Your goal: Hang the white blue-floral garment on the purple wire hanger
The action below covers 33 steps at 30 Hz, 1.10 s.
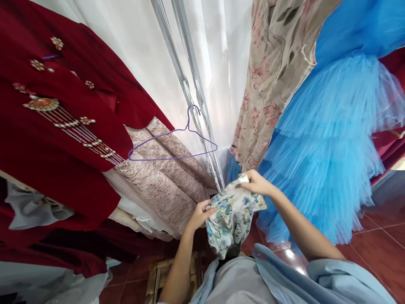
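Observation:
A white garment with a blue and green floral print (232, 215) hangs bunched between my two hands, close in front of my body. My left hand (201, 214) is closed on its left edge, thumb on top. At its upper right, my right hand (255, 182) pinches the white edge of the same garment. What kind of garment it is does not show. Beyond my hands, a purple clothes hanger (172, 158) with nothing on it hangs by its hook in front of a metal stand (193, 90).
Dark red garments with beaded ornaments (104, 101) and a pink brocade skirt (164, 185) hang at left. A floral beige dress (262, 84) and a blue tulle gown (325, 147) hang at right. White curtains (126, 33) stand behind. Below are a wooden stool (155, 278) and red floor tiles (373, 253).

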{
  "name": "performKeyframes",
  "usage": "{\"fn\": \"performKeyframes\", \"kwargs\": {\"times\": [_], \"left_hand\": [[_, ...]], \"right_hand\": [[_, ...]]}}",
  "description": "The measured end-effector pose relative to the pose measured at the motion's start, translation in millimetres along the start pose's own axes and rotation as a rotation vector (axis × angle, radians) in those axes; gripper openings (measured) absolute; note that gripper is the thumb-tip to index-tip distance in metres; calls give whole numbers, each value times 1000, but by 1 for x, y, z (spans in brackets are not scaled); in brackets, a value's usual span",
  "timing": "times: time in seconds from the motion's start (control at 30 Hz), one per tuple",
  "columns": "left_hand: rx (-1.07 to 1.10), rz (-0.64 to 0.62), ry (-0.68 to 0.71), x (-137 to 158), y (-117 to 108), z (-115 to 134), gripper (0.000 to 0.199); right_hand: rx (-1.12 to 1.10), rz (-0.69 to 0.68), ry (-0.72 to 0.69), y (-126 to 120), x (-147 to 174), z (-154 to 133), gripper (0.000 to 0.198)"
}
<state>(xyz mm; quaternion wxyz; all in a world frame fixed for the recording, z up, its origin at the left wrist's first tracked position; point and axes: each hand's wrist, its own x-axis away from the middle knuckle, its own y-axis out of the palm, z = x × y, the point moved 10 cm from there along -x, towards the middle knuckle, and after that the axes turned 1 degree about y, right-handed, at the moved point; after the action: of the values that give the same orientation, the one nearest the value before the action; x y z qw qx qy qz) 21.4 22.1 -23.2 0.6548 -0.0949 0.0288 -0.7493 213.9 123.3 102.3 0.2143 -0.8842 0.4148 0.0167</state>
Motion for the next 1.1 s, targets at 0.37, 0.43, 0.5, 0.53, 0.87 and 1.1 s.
{"fn": "performKeyframes", "kwargs": {"times": [0.37, 0.43, 0.5, 0.53, 0.87, 1.1], "left_hand": [[-510, 235, 169, 59, -128, 151, 18], [-437, 278, 228, 61, -142, 175, 20], [-338, 330, 250, 59, -161, 186, 21], [-274, 353, 253, 57, -173, 187, 22], [59, 594, 475, 36, -299, 218, 27], [-155, 619, 500, -81, -364, 228, 17]], "right_hand": [[-301, 327, -14, -73, -168, 55, 10], [-398, 292, 18, -52, -196, 61, 12], [-469, 296, 52, -39, -209, 67, 13], [-488, 307, 62, -35, -211, 69, 13], [-476, 211, 122, -48, -138, 37, 21], [-608, 48, 314, -45, -119, 25, 36]]}}
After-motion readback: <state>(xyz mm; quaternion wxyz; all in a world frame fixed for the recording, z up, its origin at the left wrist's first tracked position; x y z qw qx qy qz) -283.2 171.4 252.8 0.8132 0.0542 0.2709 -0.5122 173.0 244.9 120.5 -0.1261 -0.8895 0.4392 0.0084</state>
